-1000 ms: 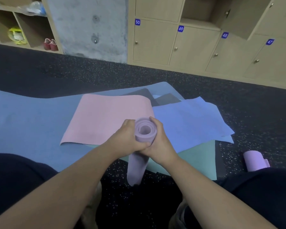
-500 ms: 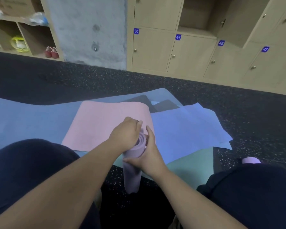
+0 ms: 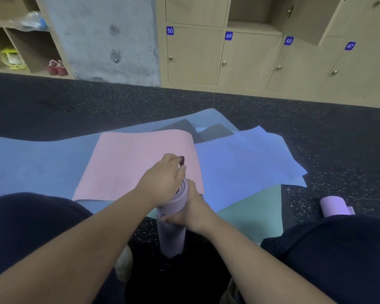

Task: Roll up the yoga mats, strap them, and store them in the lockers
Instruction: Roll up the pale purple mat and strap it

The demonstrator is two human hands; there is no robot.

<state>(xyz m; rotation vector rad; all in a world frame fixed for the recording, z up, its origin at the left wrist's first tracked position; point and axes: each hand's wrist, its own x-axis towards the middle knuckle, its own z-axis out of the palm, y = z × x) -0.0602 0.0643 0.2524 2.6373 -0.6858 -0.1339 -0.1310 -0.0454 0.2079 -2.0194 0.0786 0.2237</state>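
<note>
A rolled purple mat [image 3: 171, 229] stands nearly upright between my knees, its lower end on the dark floor. My right hand [image 3: 191, 207] grips the roll around its middle. My left hand [image 3: 165, 181] sits over the roll's top end and pinches a small dark strap [image 3: 181, 160] above it. Flat mats lie ahead on the floor: a pink mat [image 3: 136, 163], a periwinkle mat [image 3: 241, 163], a green mat [image 3: 252, 213] and a large blue mat [image 3: 31, 163]. A second rolled purple mat [image 3: 333, 205] lies at the right.
Wooden lockers [image 3: 250, 60] numbered 50 to 47 line the far wall; one upper locker [image 3: 257, 12] stands open. Open shelves [image 3: 26, 51] with red shoes stand at the far left beside a concrete pillar [image 3: 110, 38]. My dark-clothed knees fill both lower corners.
The roll has tipped from facing me end-on to nearly upright. My left hand moved from its side to its top and lifted a dark strap. The view shifted downward.
</note>
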